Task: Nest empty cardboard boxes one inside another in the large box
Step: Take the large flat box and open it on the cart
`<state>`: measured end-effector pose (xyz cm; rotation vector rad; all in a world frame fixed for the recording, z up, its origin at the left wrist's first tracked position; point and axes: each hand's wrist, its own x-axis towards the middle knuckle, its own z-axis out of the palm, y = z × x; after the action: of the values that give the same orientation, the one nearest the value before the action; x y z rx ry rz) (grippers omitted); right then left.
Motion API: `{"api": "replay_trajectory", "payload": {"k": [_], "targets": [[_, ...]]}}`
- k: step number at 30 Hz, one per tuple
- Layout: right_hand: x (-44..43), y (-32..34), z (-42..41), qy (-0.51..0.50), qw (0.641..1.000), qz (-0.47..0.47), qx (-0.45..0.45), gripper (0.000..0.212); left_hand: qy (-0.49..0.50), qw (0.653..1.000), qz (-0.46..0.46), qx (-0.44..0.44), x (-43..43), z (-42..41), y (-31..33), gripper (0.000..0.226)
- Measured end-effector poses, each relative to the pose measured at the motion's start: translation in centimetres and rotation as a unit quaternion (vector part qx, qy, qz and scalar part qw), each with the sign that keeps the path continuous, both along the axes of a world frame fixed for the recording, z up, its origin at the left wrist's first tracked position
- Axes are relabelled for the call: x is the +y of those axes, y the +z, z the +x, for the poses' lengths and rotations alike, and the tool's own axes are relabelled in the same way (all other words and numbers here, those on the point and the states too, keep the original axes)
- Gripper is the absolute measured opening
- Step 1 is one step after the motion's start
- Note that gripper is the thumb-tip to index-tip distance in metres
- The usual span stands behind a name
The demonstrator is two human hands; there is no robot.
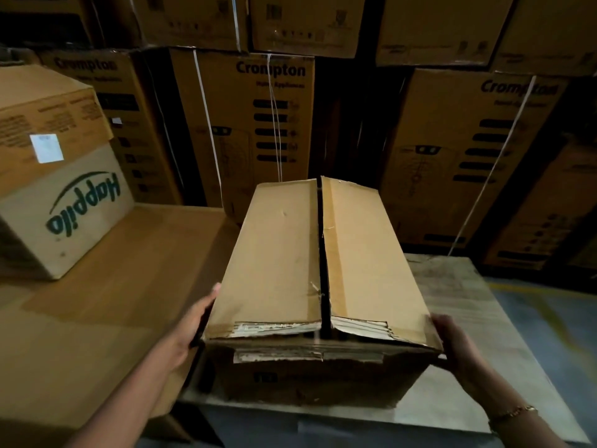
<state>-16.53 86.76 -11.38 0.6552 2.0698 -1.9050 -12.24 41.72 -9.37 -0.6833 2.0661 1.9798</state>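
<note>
A long brown cardboard box (281,253) lies in front of me, its two top flaps folded shut with a dark gap down the middle. My left hand (190,321) presses flat against its left side near the front corner. My right hand (458,344) grips the front right corner, fingers curled round the edge. The box's near end sits over a pale worktop (468,305). A larger box printed "Happilo" upside down (64,218) stands at the left on a big flat cardboard surface (106,286).
Stacked "Crompton" cartons (245,124) with white straps wall off the whole back. Grey floor with a yellow line (549,318) shows at the right, past the worktop's edge.
</note>
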Motion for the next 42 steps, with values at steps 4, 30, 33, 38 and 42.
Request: {"api": "replay_trajectory", "payload": {"k": [4,30,33,38,42], "targets": [[-1.8,2.5,-2.1,0.131,0.978,0.152,0.053,0.080,-0.044,0.988,-0.149,-0.014,1.6,-1.6,0.3,0.099],[8.5,3.4,-3.4,0.032,0.947,0.317,-0.030,0.101,-0.109,0.980,-0.146,0.076,13.9,-7.5,-2.2,0.067],[15.4,3.2,-3.2,0.028,0.945,0.322,-0.044,0.118,-0.100,0.977,-0.163,0.098,20.2,-8.6,-3.9,0.074],[23.3,3.9,-4.1,0.023,0.949,0.311,-0.034,0.108,-0.102,0.970,-0.203,0.085,27.4,-10.0,-5.0,0.075],[30.5,3.0,-4.1,0.022,0.947,0.318,-0.028,0.114,-0.108,0.965,-0.227,0.072,34.9,-9.1,-3.7,0.085]]}}
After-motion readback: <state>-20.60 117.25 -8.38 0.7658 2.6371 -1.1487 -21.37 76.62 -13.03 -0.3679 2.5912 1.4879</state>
